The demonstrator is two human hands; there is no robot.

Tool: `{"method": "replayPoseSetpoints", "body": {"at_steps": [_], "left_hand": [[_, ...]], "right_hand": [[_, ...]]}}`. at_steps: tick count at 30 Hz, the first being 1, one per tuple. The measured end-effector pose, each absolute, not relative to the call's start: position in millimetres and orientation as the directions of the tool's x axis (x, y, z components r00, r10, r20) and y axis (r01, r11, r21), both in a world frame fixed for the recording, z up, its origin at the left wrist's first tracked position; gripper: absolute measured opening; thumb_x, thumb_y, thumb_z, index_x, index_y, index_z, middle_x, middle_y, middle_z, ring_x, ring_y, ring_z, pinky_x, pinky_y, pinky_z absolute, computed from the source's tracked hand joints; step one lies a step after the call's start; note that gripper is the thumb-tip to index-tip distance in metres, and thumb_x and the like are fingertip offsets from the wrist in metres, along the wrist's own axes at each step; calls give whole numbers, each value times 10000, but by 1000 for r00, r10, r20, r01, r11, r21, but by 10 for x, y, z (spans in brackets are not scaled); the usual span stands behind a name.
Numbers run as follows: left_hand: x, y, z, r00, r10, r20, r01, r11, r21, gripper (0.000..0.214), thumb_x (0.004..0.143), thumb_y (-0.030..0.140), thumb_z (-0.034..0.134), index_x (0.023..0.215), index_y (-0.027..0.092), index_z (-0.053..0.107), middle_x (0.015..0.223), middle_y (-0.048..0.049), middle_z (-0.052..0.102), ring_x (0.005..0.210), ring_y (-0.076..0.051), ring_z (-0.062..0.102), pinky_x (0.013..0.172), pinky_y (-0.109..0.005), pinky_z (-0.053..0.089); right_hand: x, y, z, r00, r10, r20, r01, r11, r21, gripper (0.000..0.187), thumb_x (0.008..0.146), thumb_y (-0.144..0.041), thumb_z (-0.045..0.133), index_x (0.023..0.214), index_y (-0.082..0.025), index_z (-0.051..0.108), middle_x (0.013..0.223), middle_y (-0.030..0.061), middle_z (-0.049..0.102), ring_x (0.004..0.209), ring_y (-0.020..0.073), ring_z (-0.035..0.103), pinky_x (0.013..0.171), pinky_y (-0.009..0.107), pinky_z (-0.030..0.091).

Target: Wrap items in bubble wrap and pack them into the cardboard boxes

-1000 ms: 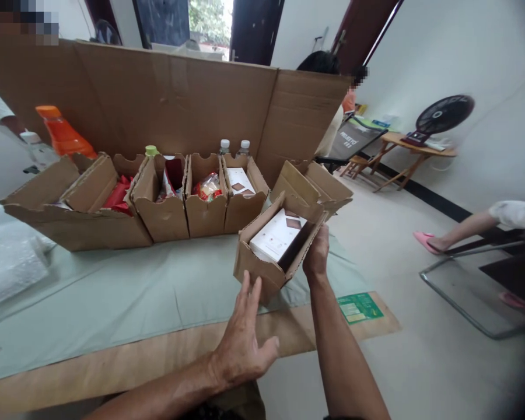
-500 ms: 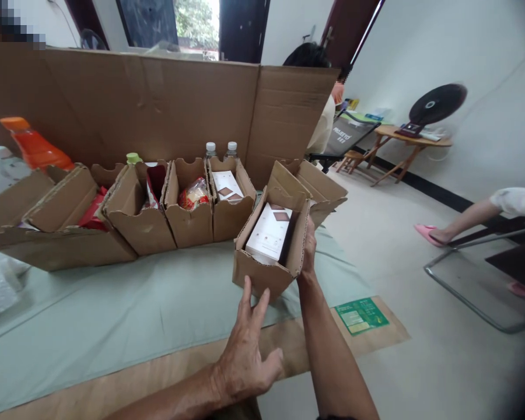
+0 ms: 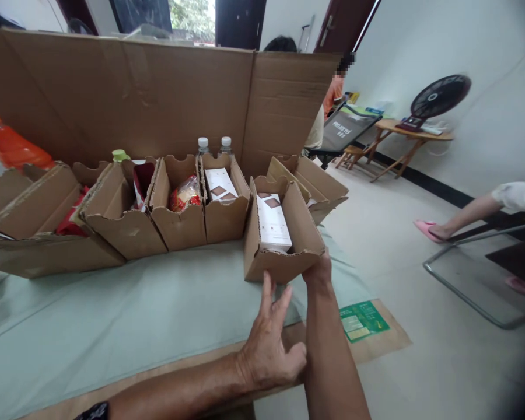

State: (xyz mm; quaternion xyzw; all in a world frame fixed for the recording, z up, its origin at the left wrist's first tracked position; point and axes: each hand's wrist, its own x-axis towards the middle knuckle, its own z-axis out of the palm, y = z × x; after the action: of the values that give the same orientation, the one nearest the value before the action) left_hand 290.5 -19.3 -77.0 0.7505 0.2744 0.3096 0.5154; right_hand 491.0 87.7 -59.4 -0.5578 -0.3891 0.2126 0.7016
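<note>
Presumably stiff but dentable, the cardboard bin [image 3: 282,266] warrants base support; left hand [image 3: 268,347] spread, right hand [image 3: 320,270] against its near corner, closure hidden.

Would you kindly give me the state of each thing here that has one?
Near cardboard box: open-topped
White box: inside it
Other cardboard boxes: open-topped
Orange bottle: capped
Clear bottles: capped
Fan: unclear whether running
Left hand: open, fingers spread
Right hand: fingers hidden behind near box
</note>
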Motion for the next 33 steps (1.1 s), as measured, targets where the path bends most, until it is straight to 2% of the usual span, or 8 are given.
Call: {"method": "replayPoseSetpoints", "body": {"at_steps": [5,8,12,15,19,26,29,33], "left_hand": [[3074,22,-722,647,735,201,56,-308,950,1050,727,162,667,1661,254,194,1744,-146,-230,1594,-457,207,1230,-631,353],[3144,160,-663,620,762,187,64,-287,956,1004,733,200,668,1642,232,243,1755,-166,-169,1588,-448,238,1176,-596,439],[3236,303,-609,602,782,164,84,-265,960,1002,713,218,672,1632,234,271,1772,-151,-29,1607,-428,176,1125,-550,497],[3285,403,-613,599,784,161,90,-266,960,986,704,229,676,1618,206,305,1770,-155,-38,1610,-420,170,1149,-549,476],[3318,583,-626,591,785,184,92,-293,952,930,715,226,666,1590,144,364,1759,-208,-28,1585,-413,255,1155,-531,473],[3316,900,-646,583,796,165,136,-296,945,790,734,203,675,1506,199,508,1766,-175,60,1499,-374,430,1117,-514,508],[3193,915,-695,569,808,154,160,-292,943,715,750,203,671,1456,196,560,1760,-183,107,1479,-370,464,1109,-529,511],[2863,802,-743,544,824,157,224,-323,920,597,790,207,655,1385,180,617,1735,-201,205,1481,-390,464,1085,-554,529]], "right_hand": [[5047,692,-445,526,819,228,14,260,-966,345,754,-535,674,902,-235,755,967,44,785,992,279,709,892,425,570],[5104,597,-394,407,895,183,-24,210,-977,410,702,-478,743,1034,-237,767,1067,58,794,1072,305,696,958,469,542],[5055,596,-416,284,938,200,7,206,-978,581,684,-487,831,1204,-253,723,1218,75,768,1158,311,665,1030,498,508],[4943,713,-503,425,873,239,95,219,-971,540,685,-513,845,1131,-228,738,1147,72,784,1102,288,682,1010,475,526],[4844,881,-671,573,783,241,158,184,-970,440,745,-544,775,1003,-187,755,1012,79,798,971,257,701,946,451,550],[4927,934,-855,710,654,261,244,118,-962,369,741,-517,727,888,-180,765,861,68,774,856,249,674,930,454,530],[5029,938,-910,776,572,268,245,118,-962,414,745,-510,691,971,-169,753,945,82,764,933,256,666,961,458,517],[5240,1002,-943,861,454,231,198,119,-973,581,742,-518,690,1206,-170,682,1239,118,699,1178,274,615,1060,465,472]]}}
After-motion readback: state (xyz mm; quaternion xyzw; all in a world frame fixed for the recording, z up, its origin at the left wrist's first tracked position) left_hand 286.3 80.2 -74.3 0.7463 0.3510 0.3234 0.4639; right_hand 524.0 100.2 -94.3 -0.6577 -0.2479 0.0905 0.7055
